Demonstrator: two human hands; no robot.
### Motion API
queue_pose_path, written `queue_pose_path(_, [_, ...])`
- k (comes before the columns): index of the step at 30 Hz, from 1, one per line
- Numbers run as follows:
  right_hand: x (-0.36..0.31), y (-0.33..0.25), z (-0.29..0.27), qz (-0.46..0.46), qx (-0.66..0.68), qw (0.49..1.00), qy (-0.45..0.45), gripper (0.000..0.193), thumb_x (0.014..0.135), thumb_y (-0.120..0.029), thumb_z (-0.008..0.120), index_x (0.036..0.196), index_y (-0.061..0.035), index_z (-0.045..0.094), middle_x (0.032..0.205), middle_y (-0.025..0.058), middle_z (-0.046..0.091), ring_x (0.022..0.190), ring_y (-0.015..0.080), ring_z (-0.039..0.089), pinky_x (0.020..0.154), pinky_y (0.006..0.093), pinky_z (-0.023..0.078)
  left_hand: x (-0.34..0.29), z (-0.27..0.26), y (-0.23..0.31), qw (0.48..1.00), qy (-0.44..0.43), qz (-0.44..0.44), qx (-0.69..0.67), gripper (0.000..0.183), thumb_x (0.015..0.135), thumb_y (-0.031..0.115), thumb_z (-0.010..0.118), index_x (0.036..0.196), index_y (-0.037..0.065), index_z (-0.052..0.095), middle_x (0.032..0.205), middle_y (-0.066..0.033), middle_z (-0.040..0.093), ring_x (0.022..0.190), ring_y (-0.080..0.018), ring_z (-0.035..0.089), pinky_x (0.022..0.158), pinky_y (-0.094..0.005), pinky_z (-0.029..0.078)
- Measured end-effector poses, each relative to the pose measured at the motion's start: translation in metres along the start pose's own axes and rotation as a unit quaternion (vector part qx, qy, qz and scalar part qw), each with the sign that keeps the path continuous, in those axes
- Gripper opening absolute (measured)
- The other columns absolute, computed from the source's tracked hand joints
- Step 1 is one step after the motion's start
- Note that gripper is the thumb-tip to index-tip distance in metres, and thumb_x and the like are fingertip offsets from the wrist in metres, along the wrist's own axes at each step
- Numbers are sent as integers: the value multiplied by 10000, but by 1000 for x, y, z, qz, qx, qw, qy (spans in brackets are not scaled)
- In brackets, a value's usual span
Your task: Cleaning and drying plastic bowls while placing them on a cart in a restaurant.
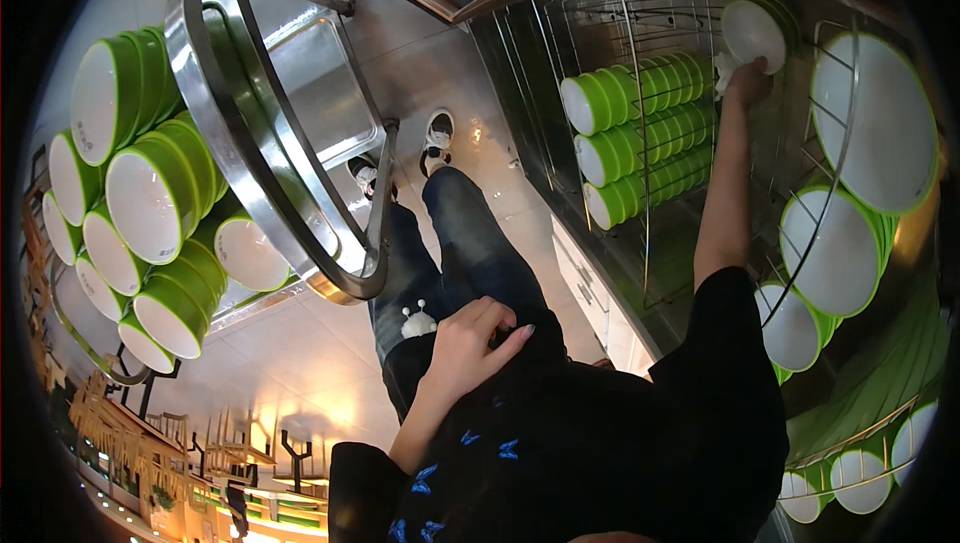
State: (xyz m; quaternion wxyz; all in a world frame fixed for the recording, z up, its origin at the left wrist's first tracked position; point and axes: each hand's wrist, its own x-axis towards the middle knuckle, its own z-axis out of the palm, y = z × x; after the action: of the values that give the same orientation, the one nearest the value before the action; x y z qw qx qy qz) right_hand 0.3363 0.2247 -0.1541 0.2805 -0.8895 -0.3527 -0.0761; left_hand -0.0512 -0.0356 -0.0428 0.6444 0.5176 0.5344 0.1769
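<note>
- Your right hand (750, 83) is at the near edge of a green-and-white bowl stack (752, 33), far right in the scene; the bowls sit just beyond your knuckles.
- Your right fingers are bent against that near edge, one lying over the white face. You can't tell from here how firmly they grip, or whether they hold one bowl or several.
- The stack lies on its side, its long axis running roughly left to right, white face toward the left and nested rims behind it.
- Left of it, three sideways stacks (650, 131) lie the same way behind a wire rack (632, 53); larger bowls (872, 123) stand to its right.
- Your left hand (470, 343) is well apart, at your waist, fingers loosely curled; its palm is hidden, so you can't tell whether it holds anything.
</note>
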Motion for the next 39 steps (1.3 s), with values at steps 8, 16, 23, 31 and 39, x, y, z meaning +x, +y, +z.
queue_pose_path(8, [-6,-11,-4,2,-47,999,4,441,759,-254,342,793,156,503,770,283,528,747,375,531,628,428,414,7,7,-17,999,-21,-15,-47,165,676,150,577,650,16,486,623,-66,482,487,-155,463,444,-239,370])
queue_pose_path(16, [-8,-18,-1,62,24,998,13,438,761,-249,354,845,169,459,837,281,514,767,367,529,619,417,418,14,6,-24,998,1,-16,-67,181,669,167,590,633,24,485,604,-57,477,476,-171,470,428,-258,382])
queue_pose_path(23, [2,-8,-1,38,88,995,16,419,760,-228,400,871,174,443,861,278,509,764,351,533,620,389,424,14,4,-26,998,-8,-22,-58,171,673,164,586,648,24,492,598,-56,475,475,-167,471,432,-256,384])
queue_pose_path(31, [-3,-12,-3,7,115,993,24,382,704,-174,408,807,192,446,809,291,514,784,362,521,652,406,399,18,0,-26,998,-13,-34,-58,167,672,166,589,665,27,495,598,-54,476,473,-163,471,431,-254,384])
queue_pose_path(39, [-13,-17,-3,-7,64,997,44,378,736,-176,363,789,185,461,784,301,514,726,377,533,600,411,424,22,-4,-23,997,-21,-45,-65,160,674,165,589,685,32,500,594,-52,473,472,-157,466,430,-251,382])
